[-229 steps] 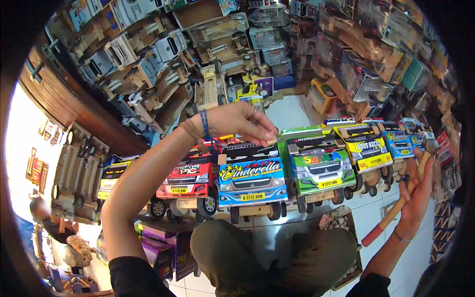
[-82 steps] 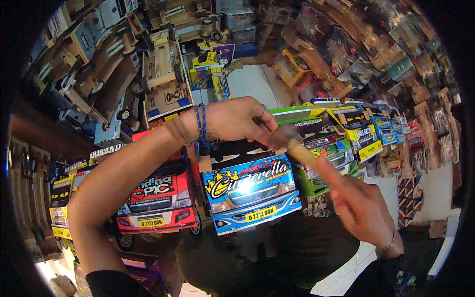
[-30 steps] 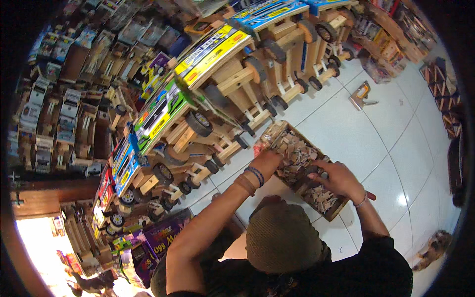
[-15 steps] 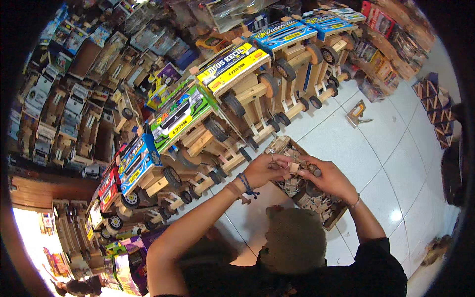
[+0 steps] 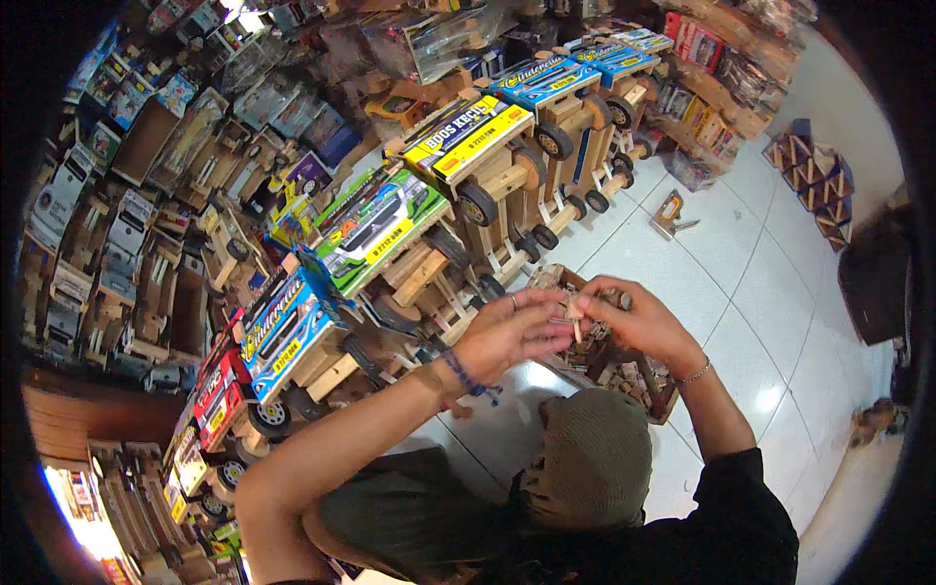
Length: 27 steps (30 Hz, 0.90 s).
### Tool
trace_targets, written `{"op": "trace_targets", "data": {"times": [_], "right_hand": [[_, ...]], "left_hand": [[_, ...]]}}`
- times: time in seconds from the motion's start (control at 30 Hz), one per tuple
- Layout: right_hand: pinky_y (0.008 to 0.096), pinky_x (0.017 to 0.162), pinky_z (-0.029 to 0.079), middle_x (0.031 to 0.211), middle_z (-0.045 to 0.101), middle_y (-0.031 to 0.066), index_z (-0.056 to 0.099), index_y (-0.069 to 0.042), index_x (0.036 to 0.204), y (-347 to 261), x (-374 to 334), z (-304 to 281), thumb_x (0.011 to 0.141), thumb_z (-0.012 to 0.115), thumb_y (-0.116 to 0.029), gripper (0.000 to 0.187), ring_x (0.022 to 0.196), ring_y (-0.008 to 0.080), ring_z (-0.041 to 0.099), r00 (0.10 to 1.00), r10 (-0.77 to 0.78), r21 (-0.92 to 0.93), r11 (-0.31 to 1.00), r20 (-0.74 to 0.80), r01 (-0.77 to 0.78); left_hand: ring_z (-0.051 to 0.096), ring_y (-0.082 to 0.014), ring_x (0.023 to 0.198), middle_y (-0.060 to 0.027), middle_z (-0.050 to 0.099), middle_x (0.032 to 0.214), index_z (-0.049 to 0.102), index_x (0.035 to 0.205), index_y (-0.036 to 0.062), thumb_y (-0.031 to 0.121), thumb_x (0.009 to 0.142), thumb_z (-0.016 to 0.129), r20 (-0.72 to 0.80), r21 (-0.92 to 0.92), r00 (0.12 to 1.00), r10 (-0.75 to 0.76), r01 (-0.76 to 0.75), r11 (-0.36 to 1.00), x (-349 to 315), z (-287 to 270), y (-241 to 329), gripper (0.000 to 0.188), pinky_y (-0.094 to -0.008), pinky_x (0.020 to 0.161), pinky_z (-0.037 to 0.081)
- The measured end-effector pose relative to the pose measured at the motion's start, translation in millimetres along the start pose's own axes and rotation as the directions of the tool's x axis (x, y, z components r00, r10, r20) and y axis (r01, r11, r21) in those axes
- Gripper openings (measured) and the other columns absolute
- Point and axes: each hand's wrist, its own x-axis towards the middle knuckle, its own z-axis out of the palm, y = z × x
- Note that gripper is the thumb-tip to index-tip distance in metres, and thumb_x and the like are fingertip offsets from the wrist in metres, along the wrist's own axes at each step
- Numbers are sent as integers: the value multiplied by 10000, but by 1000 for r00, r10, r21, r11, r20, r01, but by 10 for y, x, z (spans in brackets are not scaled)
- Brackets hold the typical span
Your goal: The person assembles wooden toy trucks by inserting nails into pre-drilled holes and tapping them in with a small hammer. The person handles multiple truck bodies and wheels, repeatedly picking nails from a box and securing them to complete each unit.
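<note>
My right hand (image 5: 639,320) pinches a small pale wooden piece (image 5: 575,312) between thumb and fingers. Close beside it on the left, my left hand (image 5: 512,333) is held with its fingers stretched out and apart, the tips near that piece. Beneath both hands stands a shallow wooden box (image 5: 666,402), filled with many small wooden bits. My hands hide part of the box and its contents.
A slanting row of wooden toy trucks, among them a green-fronted truck (image 5: 380,229) and a yellow-fronted truck (image 5: 473,136), stands beyond my left arm. On the white tiled floor (image 5: 726,283) lies a staple gun (image 5: 669,213). Stacked toys (image 5: 127,234) crowd the left side.
The fingers of my left hand have opened away from the small wooden piece, while my right hand keeps hold of it. The whole view has shifted and turned slightly.
</note>
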Motion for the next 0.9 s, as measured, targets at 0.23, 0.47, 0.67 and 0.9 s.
{"op": "trace_targets", "data": {"times": [0.23,0.47,0.67,0.9], "right_hand": [[210,482,296,765,619,-59,666,-114,1043,-129,-81,195,992,661,-394,284,564,16,419,949,89,-4,996,-303,-94],[204,482,284,767,622,-36,675,-109,1029,-689,-176,353,974,685,-391,287,599,26,447,940,-40,-138,990,-338,-7],[188,439,266,756,580,-44,614,-136,1073,-1212,-128,540,1012,650,-343,219,582,10,453,965,-177,56,980,-191,191],[192,419,257,815,498,-78,638,-158,1210,-1725,27,867,1041,591,-371,276,563,13,374,918,-306,206,910,-250,360]], "left_hand": [[637,-219,1136,-105,615,1217,517,1341,17,300,1039,603,108,-100,991,81,-71,992,268,-78,15,423,-377,1041,535],[657,-149,1095,-59,616,1229,511,1399,41,255,994,693,258,90,934,247,-278,956,59,74,297,494,-283,983,547],[680,-143,1020,-64,642,1149,568,1291,32,140,976,704,194,159,793,577,-606,779,-475,247,716,359,-279,889,598],[708,-137,922,-91,691,1065,612,1129,-49,70,964,699,98,311,593,799,-781,541,-1065,427,1357,221,-270,811,609]]}}
